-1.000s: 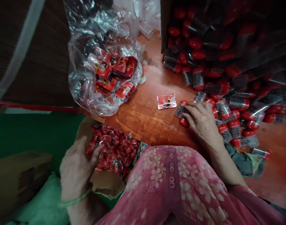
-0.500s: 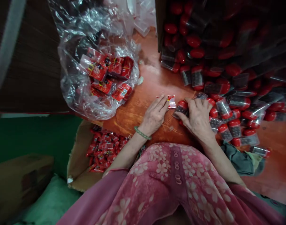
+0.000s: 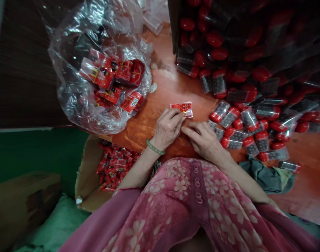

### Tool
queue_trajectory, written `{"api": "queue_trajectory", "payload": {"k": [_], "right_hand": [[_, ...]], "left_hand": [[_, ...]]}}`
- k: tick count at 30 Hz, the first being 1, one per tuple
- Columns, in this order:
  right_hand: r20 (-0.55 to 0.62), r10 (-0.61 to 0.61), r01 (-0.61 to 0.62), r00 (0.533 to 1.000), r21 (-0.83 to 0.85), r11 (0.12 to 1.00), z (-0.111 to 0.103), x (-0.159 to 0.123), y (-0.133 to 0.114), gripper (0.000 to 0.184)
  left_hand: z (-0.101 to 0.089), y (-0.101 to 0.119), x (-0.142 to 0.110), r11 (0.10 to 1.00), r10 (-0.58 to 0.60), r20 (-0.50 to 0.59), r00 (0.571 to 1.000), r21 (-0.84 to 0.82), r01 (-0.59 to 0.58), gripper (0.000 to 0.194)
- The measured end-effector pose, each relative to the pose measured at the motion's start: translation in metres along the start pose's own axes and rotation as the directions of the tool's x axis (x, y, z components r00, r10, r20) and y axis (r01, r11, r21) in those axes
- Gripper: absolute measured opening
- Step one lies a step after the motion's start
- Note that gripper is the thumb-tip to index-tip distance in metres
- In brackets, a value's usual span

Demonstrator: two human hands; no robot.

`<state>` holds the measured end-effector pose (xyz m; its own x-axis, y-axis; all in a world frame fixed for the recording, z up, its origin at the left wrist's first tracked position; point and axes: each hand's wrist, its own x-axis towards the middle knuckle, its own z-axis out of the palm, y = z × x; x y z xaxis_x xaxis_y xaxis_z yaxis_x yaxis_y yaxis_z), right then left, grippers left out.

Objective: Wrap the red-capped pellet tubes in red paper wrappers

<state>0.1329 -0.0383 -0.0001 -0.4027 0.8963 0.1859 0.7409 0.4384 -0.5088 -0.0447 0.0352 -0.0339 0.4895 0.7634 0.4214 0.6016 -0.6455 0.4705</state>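
Hands (image 3: 168, 128) at thin rectangular red cards (image 3: 181, 106), near clear round-capped plastic tubes (image 3: 249, 118)

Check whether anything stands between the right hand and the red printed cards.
Partly: the left hand has its fingertips at the near edge of the red printed cards, just ahead of the right hand. Nothing visible blocks the cards' right end.

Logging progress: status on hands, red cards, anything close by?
Left hand at red cards. Right hand beside it, grips unclear. Red-capped containers off right.
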Motion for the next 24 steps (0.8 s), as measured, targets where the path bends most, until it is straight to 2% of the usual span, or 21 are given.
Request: {"api": "queue_trajectory", "payload": {"k": [3,7,11,13,18,21,24], "right_hand": [[0.063,0.068,-0.07,0.996,0.022,0.997,0.003,-0.001,0.002,0.046],[-0.086,0.178,-0.156,0.98,0.217,0.964,-0.001,-0.003,0.007,0.037],[-0.17,0.342,-0.256,0.924,0.388,0.885,-0.014,-0.008,0.013,0.04],[-0.167,0.401,-0.301,0.9,0.425,0.854,-0.02,-0.011,0.018,0.043],[-0.176,0.437,-0.346,0.882,0.387,0.855,-0.025,-0.015,0.032,0.048],[-0.194,0.451,-0.35,0.871,0.398,0.848,-0.027,-0.014,0.034,0.041],[-0.208,0.435,-0.324,0.876,0.412,0.851,-0.032,-0.009,0.03,0.03]], "left_hand": [[-0.002,0.004,0.003,0.995,-0.052,0.069,0.996,0.09,0.046,0.027],[-0.003,0.009,0.01,0.975,-0.093,0.176,0.98,0.215,0.054,0.028],[-0.006,0.006,0.017,0.98,-0.085,0.254,0.963,0.199,0.034,0.028],[-0.007,0.001,0.02,0.989,-0.077,0.222,0.972,0.144,0.045,0.025],[-0.008,-0.01,0.018,0.993,-0.088,0.024,0.996,-0.073,0.089,0.012],[-0.009,-0.007,0.013,0.989,-0.115,-0.052,0.992,-0.105,0.109,0.017],[-0.015,0.002,0.008,0.985,-0.085,-0.106,0.991,-0.16,0.067,0.012]]}}
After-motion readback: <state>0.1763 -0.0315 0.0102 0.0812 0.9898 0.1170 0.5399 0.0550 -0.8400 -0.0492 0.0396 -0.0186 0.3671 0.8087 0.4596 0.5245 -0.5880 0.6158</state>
